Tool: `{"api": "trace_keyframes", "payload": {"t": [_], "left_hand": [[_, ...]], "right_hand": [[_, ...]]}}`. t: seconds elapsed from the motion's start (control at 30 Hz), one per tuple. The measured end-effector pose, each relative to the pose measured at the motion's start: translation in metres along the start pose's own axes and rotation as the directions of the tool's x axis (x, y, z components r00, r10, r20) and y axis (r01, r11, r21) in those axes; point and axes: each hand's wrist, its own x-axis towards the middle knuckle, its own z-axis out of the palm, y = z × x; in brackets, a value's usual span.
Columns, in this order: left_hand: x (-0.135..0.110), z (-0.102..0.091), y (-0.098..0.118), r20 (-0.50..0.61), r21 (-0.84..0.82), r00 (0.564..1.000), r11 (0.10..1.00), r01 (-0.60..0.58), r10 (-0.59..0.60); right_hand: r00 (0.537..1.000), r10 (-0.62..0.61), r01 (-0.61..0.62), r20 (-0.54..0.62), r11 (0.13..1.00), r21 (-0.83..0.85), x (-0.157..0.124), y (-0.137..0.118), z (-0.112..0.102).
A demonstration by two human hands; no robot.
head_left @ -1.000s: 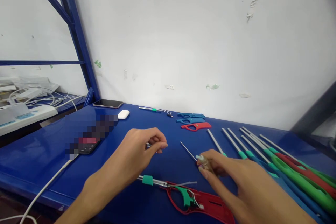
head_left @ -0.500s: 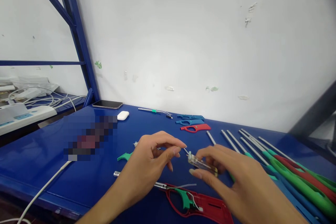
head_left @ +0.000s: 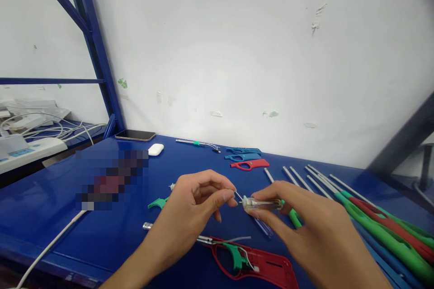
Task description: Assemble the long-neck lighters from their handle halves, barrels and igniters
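Note:
My right hand point(head_left: 301, 221) grips a clear lighter fuel tank point(head_left: 262, 204) between thumb and fingers, its pale valve end turned left. My left hand point(head_left: 203, 205) pinches a small thin pale piece point(head_left: 238, 196), which reaches toward that valve; whether they touch I cannot tell. Below the hands lies a red lighter half-shell point(head_left: 271, 267) with a green trigger point(head_left: 236, 257), a white wire and a metal tube in it. A clear bluish piece point(head_left: 263, 228) shows under the tank. A green trigger-like part point(head_left: 156, 203) lies left of my left hand, partly hidden.
Several long-necked lighters point(head_left: 376, 219) lie at the right. Blue and red handle shells point(head_left: 251, 165) and a metal tube with wires point(head_left: 193, 143) lie near the wall. A phone point(head_left: 135, 135), a white case point(head_left: 156, 149), a blurred-out object and a white cable point(head_left: 50, 250) are leftward.
The fuel tank has turned to lie more level in my right hand, its valve closer to the piece in my left. The bluish piece beneath has come into view. The camera has shifted slightly.

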Motion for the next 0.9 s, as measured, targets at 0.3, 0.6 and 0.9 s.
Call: {"api": "trace_keyframes", "payload": {"t": [0.3, 0.6, 0.9], "left_hand": [[-0.001, 0.006, 0.004, -0.016, 0.010, 1.000, 1.000, 0.003, -0.002], [-0.002, 0.008, 0.001, -0.018, -0.138, 0.999, 0.990, 0.030, -0.033], [-0.009, 0.006, -0.003, -0.011, -0.284, 0.999, 0.958, 0.034, -0.039]], "right_hand": [[0.993, -0.052, 0.056, -0.107, 0.997, 0.043, 0.001, 0.000, 0.006], [0.994, -0.082, 0.083, -0.075, 0.997, 0.001, -0.002, 0.001, 0.008], [0.983, -0.182, 0.183, 0.020, 0.978, -0.100, 0.000, -0.004, 0.016]]}}
